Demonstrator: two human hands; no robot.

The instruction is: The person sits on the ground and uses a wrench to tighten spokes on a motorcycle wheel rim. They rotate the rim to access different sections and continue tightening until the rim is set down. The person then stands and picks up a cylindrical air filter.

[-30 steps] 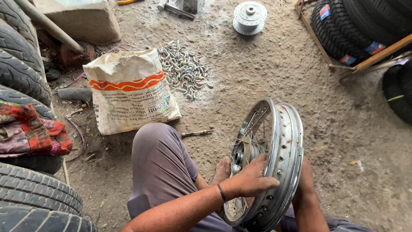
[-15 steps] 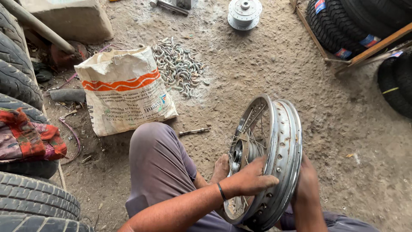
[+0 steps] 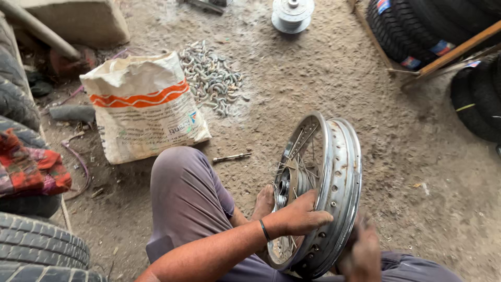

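Chrome spoked rim (image 3: 334, 183) upright, left hand (image 3: 300, 215) clamped on it, right hand (image 3: 362, 253) blurred, sack (image 3: 143, 107) nearby

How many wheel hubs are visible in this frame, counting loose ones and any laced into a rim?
2. One loose silver hub lies on the dirt at the top edge. The other hub sits laced inside the chrome rim under the left hand. Others may lie outside the view.

Setting: tyre and wheel repair workshop. Dirt floor (image 3: 323, 78), stacked tyres (image 3: 417, 31), loose metal fittings (image 3: 211, 78), spare hub (image 3: 292, 13), spoked rim (image 3: 326, 188).
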